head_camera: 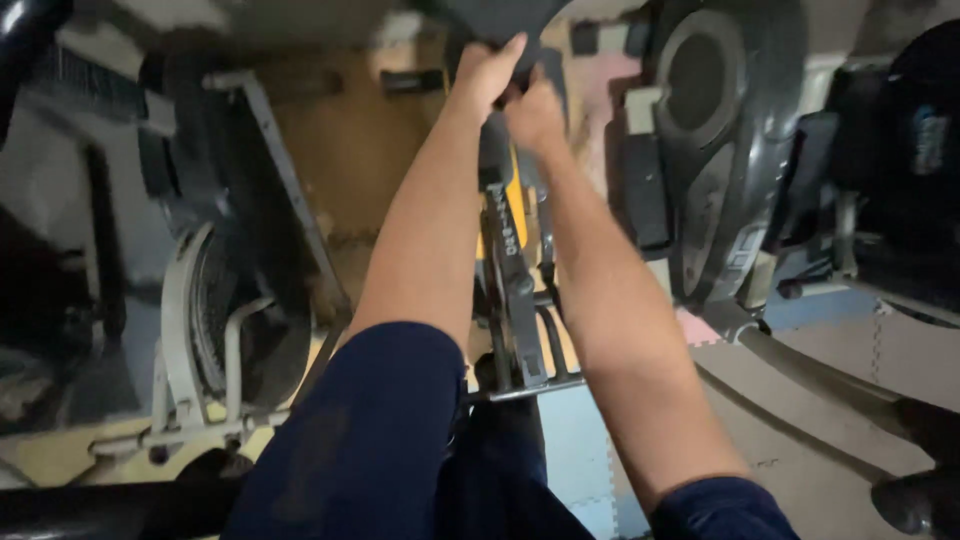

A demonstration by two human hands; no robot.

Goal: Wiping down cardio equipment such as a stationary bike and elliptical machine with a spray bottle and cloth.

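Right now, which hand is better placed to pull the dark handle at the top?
Probably the left hand: its fingers wrap over the dark handle. The right hand sits lower, beside it, its grip hidden.

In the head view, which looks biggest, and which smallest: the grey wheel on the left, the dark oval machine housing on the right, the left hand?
1. Dark oval machine housing.
2. Grey wheel, nearly as big; the order is unsure.
3. Left hand, clearly smallest, gripping beside the right hand.
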